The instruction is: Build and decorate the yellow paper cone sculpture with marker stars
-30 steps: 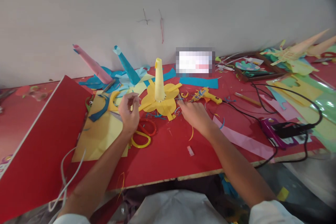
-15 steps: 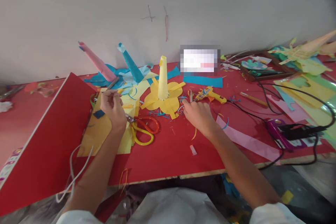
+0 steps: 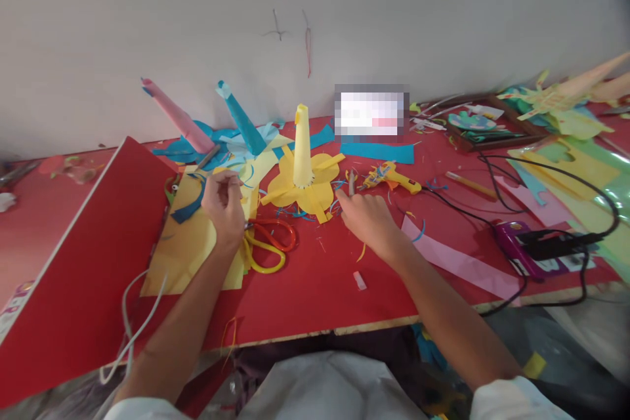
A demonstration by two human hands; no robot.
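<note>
The left hand [image 3: 224,207] had been drawn away from the flower [image 3: 302,170], then brought partly back; it was now held over the yellow paper [image 3: 180,262], near the scissors [image 3: 268,244]. Its fingers were curled toward the thumb, but whether anything thin was pinched there could not be told. The right hand [image 3: 369,218] had been kept just beside the flower's edge, short of the glue gun [image 3: 392,176], with its index finger stretched out and the others folded; whether anything was held beneath it could not be told. The flower, its tall cone upright, was set on the red table [image 3: 295,302] between the hands and had not been visibly shifted (support seemed unneeded). From this, it was judged to be left alone for the moment. No brand or label could be read: the screen [image 3: 372,113] was pixelated, and any print on the purple box [image 3: 506,236] was too small.
</note>
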